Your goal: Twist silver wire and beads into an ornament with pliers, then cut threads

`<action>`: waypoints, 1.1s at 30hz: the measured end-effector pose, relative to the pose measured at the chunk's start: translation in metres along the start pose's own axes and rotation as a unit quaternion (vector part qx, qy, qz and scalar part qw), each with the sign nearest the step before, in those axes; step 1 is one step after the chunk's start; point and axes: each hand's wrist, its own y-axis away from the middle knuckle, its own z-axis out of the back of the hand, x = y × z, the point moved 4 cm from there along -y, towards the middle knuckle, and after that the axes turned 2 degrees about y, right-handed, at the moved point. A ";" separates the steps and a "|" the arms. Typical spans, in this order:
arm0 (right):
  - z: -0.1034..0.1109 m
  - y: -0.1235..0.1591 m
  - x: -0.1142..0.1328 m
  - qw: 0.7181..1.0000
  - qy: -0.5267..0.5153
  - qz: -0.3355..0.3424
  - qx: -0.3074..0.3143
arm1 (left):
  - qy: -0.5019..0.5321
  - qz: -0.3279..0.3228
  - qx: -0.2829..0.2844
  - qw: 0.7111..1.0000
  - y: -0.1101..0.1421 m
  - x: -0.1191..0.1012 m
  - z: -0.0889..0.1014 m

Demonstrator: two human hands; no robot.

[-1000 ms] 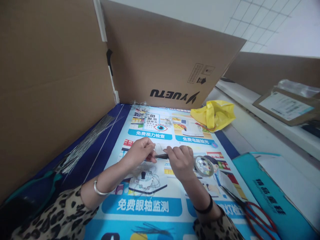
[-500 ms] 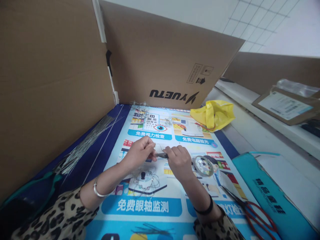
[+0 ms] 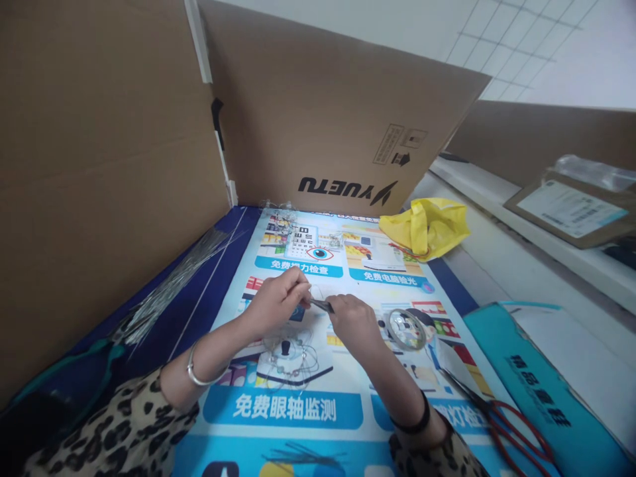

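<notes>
Between finger and thumb, my left hand point(image 3: 278, 301) pinches a thin wire, partly hidden by the fingers. A fine loop of this wire point(image 3: 317, 292) rises between the two hands. Closed round a dark, tapered pair of tweezers point(image 3: 322, 305), my right hand point(image 3: 355, 324) points the tip left at the left fingertips. What the tip grips is too small to make out. Below the hands lies a tangle of thin wire loops with small beads point(image 3: 293, 363) on the printed sheet point(image 3: 348, 377).
Scissors with red handles point(image 3: 517, 430) and a roll of clear tape point(image 3: 406, 329) lie to the right. A yellow bag point(image 3: 432, 228) sits far right. Straight wires point(image 3: 173, 285) and teal-handled pliers point(image 3: 106, 351) are left. Cut wires point(image 3: 303, 456) lie in front. Cardboard walls point(image 3: 338, 119) stand behind and left.
The tweezers' tip has tilted slightly upward and the right hand sits a little lower. The left hand keeps its pinch, and the view has shifted slightly.
</notes>
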 end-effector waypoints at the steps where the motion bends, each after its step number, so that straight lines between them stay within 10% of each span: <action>1: 0.000 0.000 0.000 1.000 -0.004 -0.003 0.011 | -0.003 -0.005 0.004 1.000 0.000 -0.001 0.001; 17: -0.002 -0.003 -0.003 0.981 -0.127 0.006 0.149 | 0.046 0.012 0.071 0.996 -0.005 0.004 0.001; 24: 0.023 -0.004 -0.002 0.996 -0.031 0.025 -0.076 | 0.094 0.164 0.101 0.977 -0.005 0.021 -0.004; 33: 0.039 0.003 0.019 0.975 0.081 0.100 -0.179 | 0.062 0.124 0.095 0.986 -0.004 0.018 -0.008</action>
